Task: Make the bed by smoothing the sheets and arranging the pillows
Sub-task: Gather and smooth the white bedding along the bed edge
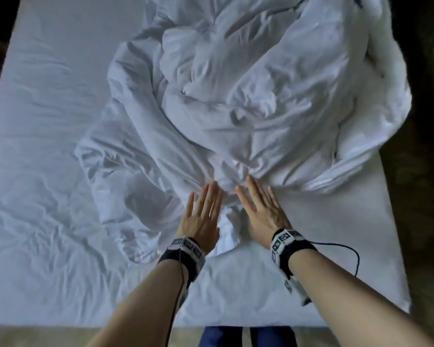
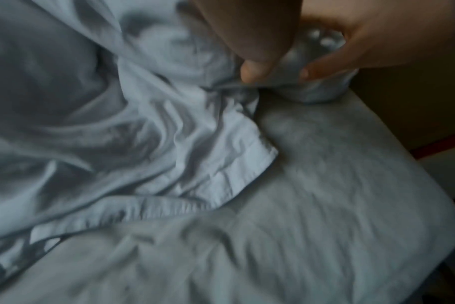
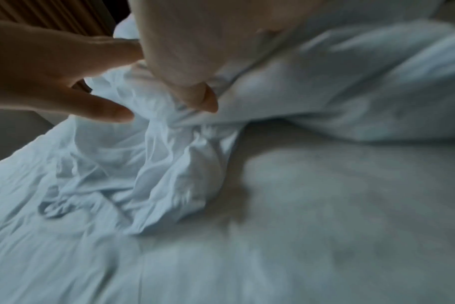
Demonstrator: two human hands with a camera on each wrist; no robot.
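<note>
Head view shows both hands [image 1: 232, 214] flat; wrist views blurred.

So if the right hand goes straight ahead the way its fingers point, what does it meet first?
The right hand has straight fingers aimed up the bed. Its fingertips already look to be at the edge of the crumpled white duvet, so that bunched fabric comes first; actual contact is hard to judge.

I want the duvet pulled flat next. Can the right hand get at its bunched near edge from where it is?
Probably yes: the right hand is open with fingertips at the duvet's bunched edge, nothing between them.
</note>
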